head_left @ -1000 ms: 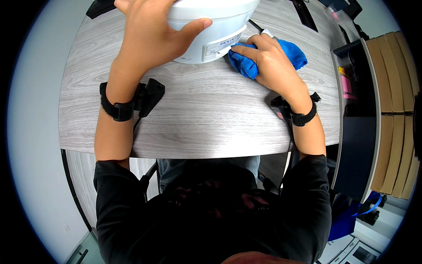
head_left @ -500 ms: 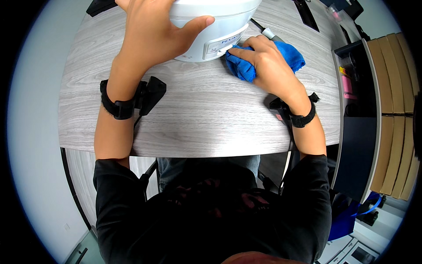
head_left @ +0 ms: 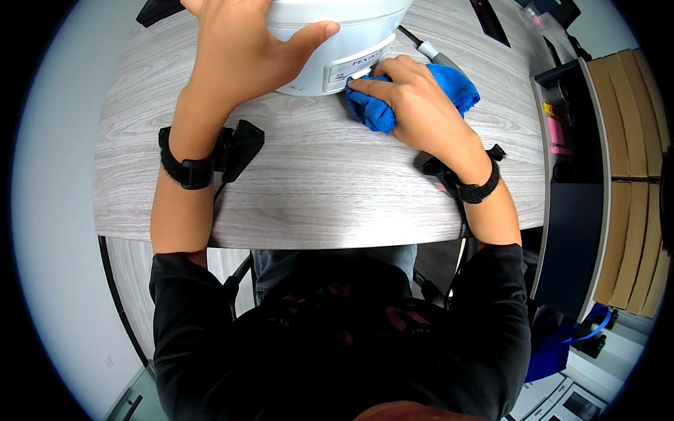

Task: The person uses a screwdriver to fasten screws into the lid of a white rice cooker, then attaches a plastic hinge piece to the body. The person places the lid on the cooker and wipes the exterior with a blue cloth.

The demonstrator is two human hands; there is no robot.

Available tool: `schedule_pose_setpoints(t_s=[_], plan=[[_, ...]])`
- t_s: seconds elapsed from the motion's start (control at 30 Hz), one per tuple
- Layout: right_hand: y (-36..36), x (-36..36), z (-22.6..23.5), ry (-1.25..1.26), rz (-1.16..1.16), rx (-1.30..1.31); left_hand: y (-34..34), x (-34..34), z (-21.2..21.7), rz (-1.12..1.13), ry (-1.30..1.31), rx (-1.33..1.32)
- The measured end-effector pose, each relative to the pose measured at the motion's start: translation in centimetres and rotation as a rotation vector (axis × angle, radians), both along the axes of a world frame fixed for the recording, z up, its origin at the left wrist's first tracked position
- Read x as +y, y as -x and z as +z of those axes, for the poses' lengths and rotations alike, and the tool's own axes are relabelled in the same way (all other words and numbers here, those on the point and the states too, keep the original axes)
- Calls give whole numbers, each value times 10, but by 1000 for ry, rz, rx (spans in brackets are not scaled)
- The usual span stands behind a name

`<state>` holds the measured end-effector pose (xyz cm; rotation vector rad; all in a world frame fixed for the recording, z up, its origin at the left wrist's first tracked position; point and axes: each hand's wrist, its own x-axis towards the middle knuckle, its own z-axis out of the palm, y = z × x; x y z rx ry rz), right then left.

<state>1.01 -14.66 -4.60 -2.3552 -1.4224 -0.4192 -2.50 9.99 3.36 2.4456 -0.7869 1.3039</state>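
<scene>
A white, rounded appliance (head_left: 302,52) with a framed label panel stands at the far middle of the table, its top cut off by the picture's upper edge. My left hand (head_left: 242,52) lies against its left side, thumb stretched across the white wall and the other fingers partly beyond the picture. Bunched under the fingers of my right hand (head_left: 414,95) is a blue cloth (head_left: 368,109), pressed to the appliance's lower front beside the label panel. Part of the cloth spreads out to the right behind the hand.
Behind the cloth lies a grey-handled tool (head_left: 439,56) with a dark shaft, on the grey wood-grain table (head_left: 316,182). Dark shelving (head_left: 572,231) and upright brown cardboard boxes (head_left: 618,119) stand along the right. Each wrist wears a black strap with a device and cable.
My right hand has slid a little to the left with the blue cloth, along the lower edge of the label panel. The left hand keeps its place on the appliance.
</scene>
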Motion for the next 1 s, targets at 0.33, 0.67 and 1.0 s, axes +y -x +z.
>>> schedule_pose_setpoints(t_s=[0.33,0.67,1.0], plan=[[3,2,-1,-52,10,27,1,-2,0,2,16,29],[7,1,15,-131,31,119,0,1,-3,1,9,18],[13,8,12,-42,-81,158,0,-1,1,-4,8,24]])
